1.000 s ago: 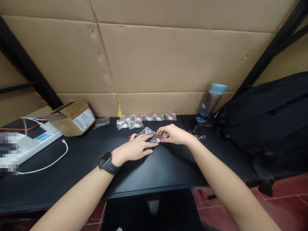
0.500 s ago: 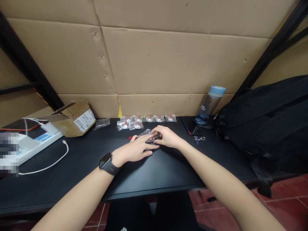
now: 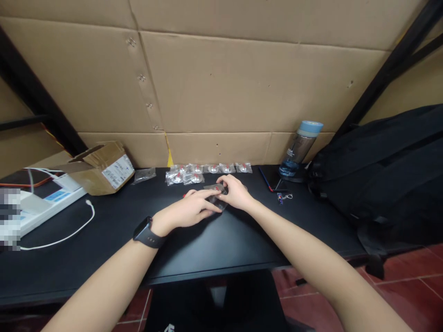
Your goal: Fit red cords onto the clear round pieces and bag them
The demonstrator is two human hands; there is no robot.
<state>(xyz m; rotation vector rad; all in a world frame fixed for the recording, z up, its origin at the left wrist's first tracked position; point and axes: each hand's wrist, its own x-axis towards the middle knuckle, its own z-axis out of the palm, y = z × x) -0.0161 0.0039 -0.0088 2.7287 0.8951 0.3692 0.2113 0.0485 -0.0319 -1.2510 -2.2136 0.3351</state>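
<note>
Head view: a clear, crinkled plastic bag with a small red mark lies on the black, flat tabletop between my hands. Its visible stretch slants, the long axis seeming to run from far left to near right; my fingers cover parts of it, so I cannot tell which way its opening points. My left hand lies palm down, fingers spread across the bag's left side. My right hand curls at its far right edge, thumb and fingertips beside the red mark; whether they pinch it I cannot tell.
</note>
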